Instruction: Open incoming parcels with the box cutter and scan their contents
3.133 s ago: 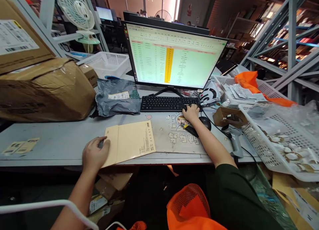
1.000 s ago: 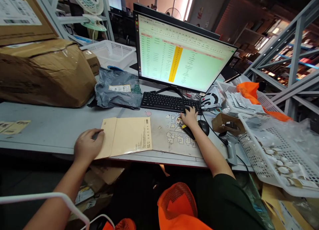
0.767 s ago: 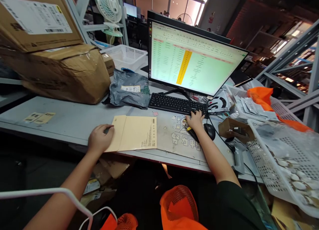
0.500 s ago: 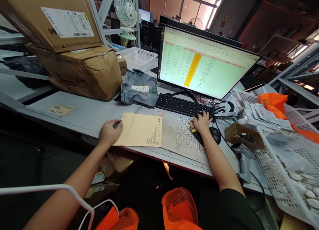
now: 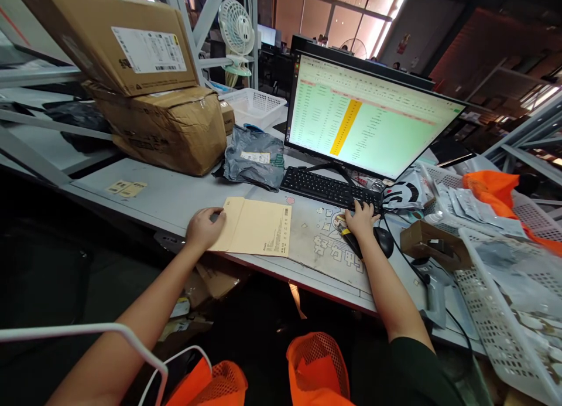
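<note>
My left hand (image 5: 203, 228) grips the left edge of a tan paper envelope (image 5: 257, 234) that lies flat near the front edge of the grey table (image 5: 167, 196); the fingers curl over its edge. My right hand (image 5: 360, 218) rests with spread fingers on the right end of a black keyboard (image 5: 327, 187). A black mouse (image 5: 384, 241) sits just right of that hand, and a dark marker with a yellow band (image 5: 352, 241) lies under the wrist. A monitor (image 5: 369, 119) behind the keyboard shows a green spreadsheet with a yellow column.
Two stacked cardboard boxes (image 5: 162, 125) stand at the back left, a grey poly mailer (image 5: 253, 158) beside them. White perforated baskets (image 5: 504, 277) of packets fill the right side, with a barcode scanner (image 5: 432, 289) and small brown box (image 5: 432, 251). A fan (image 5: 237, 34) stands behind.
Both hands stay where they were, left on the envelope, right on the keyboard. Only the camera has swung to the left, showing more of the boxes and shelving.
</note>
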The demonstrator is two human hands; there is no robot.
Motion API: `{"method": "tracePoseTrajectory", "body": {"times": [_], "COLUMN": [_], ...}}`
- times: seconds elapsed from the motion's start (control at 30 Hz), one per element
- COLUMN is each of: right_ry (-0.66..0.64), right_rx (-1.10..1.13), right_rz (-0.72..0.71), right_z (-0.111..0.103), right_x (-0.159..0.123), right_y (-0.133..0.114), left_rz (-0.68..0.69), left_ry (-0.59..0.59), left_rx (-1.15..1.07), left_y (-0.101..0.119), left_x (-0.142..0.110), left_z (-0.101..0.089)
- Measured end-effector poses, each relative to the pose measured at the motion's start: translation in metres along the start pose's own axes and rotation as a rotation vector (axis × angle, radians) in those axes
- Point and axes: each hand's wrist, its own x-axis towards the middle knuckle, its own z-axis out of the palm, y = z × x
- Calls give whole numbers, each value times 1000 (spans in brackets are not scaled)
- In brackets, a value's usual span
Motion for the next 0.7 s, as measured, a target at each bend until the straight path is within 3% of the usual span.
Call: {"method": "tracePoseTrajectory", "body": {"times": [0.23, 0.4, 0.57, 0.7], "right_ry": [-15, 93, 296, 202], "right_rx": [-11, 5, 38, 151], "right_rz": [8, -49, -143, -192], "right_z": [1, 0, -34, -67], "right_x": [-1, -6, -10, -43], "right_y": [-1, -1, -9, -31], "left_rz": [-8, 45, -28, -211], "left_ry": [-11, -97, -248, -285], "left_rx": [15, 49, 35, -122], "left_y": [-1, -2, 6, 34], "left_x": [2, 3, 7, 12], "left_z": [1, 1, -3, -7]}}
